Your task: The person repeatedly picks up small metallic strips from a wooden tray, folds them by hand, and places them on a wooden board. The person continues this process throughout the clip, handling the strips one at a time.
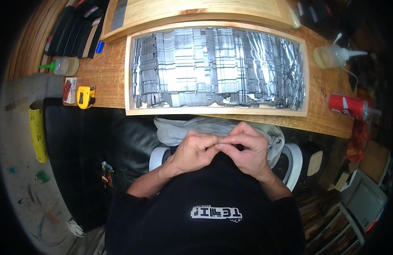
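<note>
1. So both hands are up at the front, short of the desk's (109, 87) near edge. Left hand (194, 148) is curled in tight, and right hand (248, 148) has thumb and forefinger pinched narrow, tips meeting. Might be a sliver between them, but it's too small and too covered for me to tell.

2. The nearest stuff is the grey strips (179, 63), packed and overlapping in a shallow wooden tray (217, 112) that sits along the desk's near edge. They're thin, flat and shiny.

3. My guess on handling: each strip weighs next to nothing and slides easily on its neighbours. Can't tell the material, so I'd assume it could bend or snap. I'd pinch one by its long edges or an end, not press on the flat.

4. A loaded tray is probably heavy; I'd grab both short end walls and keep it level.

5. Edges: a second wooden tray (196, 12) is right up behind the far wall, so not much give there. The near wall is down by the desk's edge, with grey cloth (175, 129) below.

6. Room: bare desktop shows between the left wall and the yellow tape measure (84, 97), and another patch between the right wall and the red can (346, 105). Watch the squeeze bottle (330, 57) near the tray's far right corner.
</note>
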Available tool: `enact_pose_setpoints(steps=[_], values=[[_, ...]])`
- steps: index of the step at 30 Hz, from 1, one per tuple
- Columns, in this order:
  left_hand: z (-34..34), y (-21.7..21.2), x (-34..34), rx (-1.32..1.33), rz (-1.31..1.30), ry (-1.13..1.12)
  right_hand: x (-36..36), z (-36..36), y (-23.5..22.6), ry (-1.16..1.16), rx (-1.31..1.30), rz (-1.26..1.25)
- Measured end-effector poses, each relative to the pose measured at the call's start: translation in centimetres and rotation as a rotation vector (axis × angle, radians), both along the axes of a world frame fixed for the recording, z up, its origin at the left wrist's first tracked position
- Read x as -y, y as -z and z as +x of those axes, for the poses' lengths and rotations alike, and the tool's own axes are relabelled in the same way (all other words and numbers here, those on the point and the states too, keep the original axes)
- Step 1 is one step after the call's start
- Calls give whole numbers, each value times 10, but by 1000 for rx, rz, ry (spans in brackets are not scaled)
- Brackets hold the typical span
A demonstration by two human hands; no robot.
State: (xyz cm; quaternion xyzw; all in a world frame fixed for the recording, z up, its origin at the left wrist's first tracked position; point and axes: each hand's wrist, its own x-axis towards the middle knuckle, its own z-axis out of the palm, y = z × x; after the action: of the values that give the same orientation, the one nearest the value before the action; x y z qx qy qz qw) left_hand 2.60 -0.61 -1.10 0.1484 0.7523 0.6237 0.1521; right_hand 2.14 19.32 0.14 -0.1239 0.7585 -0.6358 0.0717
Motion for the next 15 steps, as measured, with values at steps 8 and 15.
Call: enact_pose_setpoints(steps=[8, 15], values=[[14, -4, -19, 23, -33, -148, 5, -1, 1, 45, 28, 23], [13, -2, -14, 17, -54, -155, -3, -13, -10, -53, 105, -101]])
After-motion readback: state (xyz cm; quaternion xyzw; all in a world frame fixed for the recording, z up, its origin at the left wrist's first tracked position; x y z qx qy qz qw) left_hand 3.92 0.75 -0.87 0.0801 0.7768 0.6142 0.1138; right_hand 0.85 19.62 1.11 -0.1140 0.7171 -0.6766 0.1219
